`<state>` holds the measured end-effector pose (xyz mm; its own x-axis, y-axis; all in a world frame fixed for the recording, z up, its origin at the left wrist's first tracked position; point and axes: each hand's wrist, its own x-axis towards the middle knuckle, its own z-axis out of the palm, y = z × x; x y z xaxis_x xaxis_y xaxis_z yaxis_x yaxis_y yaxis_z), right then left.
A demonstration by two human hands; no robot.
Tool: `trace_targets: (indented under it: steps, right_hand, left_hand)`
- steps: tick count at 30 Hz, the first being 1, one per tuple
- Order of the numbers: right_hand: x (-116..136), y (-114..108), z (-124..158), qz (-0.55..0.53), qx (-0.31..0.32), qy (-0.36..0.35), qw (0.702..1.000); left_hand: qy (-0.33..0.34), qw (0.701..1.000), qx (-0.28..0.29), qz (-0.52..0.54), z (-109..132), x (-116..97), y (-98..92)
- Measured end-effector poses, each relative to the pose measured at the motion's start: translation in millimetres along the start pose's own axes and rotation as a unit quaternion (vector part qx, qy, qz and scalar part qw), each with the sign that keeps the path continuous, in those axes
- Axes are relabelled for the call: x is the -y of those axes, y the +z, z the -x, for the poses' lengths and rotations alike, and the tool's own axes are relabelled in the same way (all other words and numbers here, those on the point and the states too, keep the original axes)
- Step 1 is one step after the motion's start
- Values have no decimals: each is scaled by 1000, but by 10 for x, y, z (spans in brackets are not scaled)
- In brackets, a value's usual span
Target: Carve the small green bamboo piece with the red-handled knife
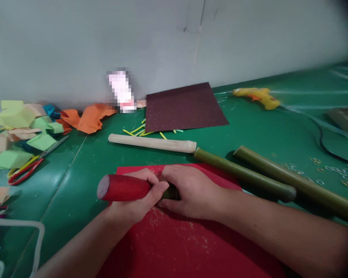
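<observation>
My left hand (133,202) is closed around a thick red wooden handle (118,188), whose pale flat end points left. Whatever tool sits beyond the handle is hidden by my fingers. Close against it, my right hand (194,189) grips a short dark green piece that looks like bamboo (171,192), mostly covered by the fingers. Both hands meet above a red sheet (174,243) strewn with fine pale shavings. A peeled pale bamboo stick (152,143) lies just behind the hands, beside a thin green bamboo stick (243,173).
Thicker bamboo (301,181) lies at right near small metal rings (338,170). A yellow glue gun (256,96) and dark sandpaper-like sheet (185,108) are at the back. Scissors (29,170), folded papers (43,133), orange paper (91,117) and a white cord (40,231) are left.
</observation>
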<state>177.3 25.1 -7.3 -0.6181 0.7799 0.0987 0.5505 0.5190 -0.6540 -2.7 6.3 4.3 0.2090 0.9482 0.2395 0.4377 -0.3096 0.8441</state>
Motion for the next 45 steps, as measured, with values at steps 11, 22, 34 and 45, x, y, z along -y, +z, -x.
trace_targets:
  steps: [11, 22, 34, 45]
  right_hand:
    - [-2, 9, -16, 10, 7, -13, 1000]
    - [43, -38, -18, 17, 24, 17, 999]
    - [60, -44, -24, 18, 35, 31, 999]
    - [56, -42, -26, 8, 23, 22, 999]
  left_hand:
    - [-10, 1000, 3, -19, -10, -35, -1]
    - [-47, 999, -6, -12, -29, -51, 40]
    - [-73, 995, -43, 59, -49, -63, 22]
    - [-33, 999, 2, 29, -52, -76, -5]
